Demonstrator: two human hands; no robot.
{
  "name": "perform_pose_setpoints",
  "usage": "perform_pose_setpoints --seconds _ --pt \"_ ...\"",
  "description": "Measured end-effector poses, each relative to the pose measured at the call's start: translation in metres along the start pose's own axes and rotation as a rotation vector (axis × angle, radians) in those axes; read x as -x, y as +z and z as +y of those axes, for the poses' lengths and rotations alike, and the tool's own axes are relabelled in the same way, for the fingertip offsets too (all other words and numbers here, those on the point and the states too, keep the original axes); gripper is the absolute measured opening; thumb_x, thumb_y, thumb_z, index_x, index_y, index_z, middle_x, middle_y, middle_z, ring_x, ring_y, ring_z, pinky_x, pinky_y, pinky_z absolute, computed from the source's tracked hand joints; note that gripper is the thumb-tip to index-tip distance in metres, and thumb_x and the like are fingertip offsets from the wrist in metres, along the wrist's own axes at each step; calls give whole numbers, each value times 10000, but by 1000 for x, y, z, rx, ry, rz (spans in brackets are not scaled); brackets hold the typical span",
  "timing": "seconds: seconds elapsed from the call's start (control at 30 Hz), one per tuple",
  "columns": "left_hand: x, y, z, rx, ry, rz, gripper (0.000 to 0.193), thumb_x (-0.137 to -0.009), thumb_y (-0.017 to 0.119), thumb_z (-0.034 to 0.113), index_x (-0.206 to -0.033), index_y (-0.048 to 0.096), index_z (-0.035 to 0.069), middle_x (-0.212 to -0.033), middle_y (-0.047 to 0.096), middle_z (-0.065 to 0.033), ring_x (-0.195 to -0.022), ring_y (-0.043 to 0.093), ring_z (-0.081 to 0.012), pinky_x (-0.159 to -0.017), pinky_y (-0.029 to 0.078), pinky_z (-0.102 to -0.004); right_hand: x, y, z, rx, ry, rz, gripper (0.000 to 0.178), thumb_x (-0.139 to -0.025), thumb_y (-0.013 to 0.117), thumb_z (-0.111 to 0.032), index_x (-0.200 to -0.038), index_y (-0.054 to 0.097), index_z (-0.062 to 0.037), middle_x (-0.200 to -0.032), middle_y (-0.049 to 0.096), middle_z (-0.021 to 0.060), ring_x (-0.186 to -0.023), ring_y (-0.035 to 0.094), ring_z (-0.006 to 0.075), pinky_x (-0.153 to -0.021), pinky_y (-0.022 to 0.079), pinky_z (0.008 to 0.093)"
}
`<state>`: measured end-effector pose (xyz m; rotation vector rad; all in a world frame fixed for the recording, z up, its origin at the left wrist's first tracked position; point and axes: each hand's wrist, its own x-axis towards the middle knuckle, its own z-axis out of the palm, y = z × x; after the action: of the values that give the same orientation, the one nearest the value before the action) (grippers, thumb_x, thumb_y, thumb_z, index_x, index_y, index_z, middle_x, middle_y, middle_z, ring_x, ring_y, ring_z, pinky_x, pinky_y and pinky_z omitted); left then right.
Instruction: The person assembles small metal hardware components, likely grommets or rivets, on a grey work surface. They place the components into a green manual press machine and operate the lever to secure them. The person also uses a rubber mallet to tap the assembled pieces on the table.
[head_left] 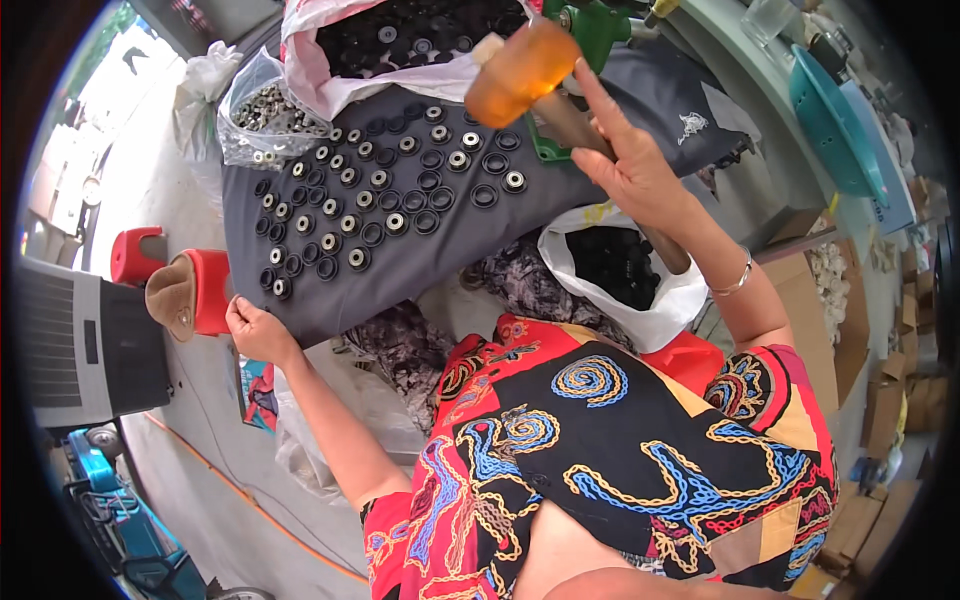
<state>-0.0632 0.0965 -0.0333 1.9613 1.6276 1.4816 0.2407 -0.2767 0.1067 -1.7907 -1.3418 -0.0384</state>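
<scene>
My right hand (pixel 640 175) holds a mallet by its wooden handle (pixel 575 125), index finger stretched along it. The mallet's amber, see-through head (pixel 525 72) is raised over the far part of the dark grey cloth (pixel 420 270). At the cloth's near left corner, my left hand (pixel 262 330) is closed with fingertips pinched; what they hold, if anything, I cannot make out. Several black rings (pixel 483 195) lie in rows on the cloth, many with a small metal bearing (pixel 349 223) seated in the middle. Behind the mallet stands a green metal press (pixel 598 38), partly hidden.
A white sack (pixel 300 55) of black wheel-like parts and a clear bag (pixel 270 115) of metal bearings stand at the far side. Another white sack (pixel 675 310) with black parts sits below my right forearm. Left are a red stool (pixel 212 290) and a brown hat (pixel 172 297).
</scene>
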Motion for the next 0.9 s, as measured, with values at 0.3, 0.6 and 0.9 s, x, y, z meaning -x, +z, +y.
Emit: perform_pose_setpoints --seconds 0.3,0.6,0.9 --pt "6 -1 10 -3 35 15 222 -928 591 206 -990 702 25 -943 725 -118 -814 678 -255 -735 518 -361 38 8 11 260 125 -164 745 -853 625 -45 -1513 300 -165 -917 569 207 -798 592 395 -748 494 439" --pt "7 -4 10 -5 51 16 213 -921 598 197 -990 703 25 -925 725 -115 -796 676 -242 -724 518 -352 44 14 16 277 175 -174 686 -857 629 -71 -1481 379 -205 -820 544 183 -711 585 377 -673 493 450" --pt "7 -4 12 9 38 30 209 -917 601 202 -971 711 33 -894 726 -111 -771 675 -238 -716 515 -352 29 15 17 279 112 -167 675 -852 628 -74 -1473 388 -182 -822 548 178 -717 594 367 -666 489 448"
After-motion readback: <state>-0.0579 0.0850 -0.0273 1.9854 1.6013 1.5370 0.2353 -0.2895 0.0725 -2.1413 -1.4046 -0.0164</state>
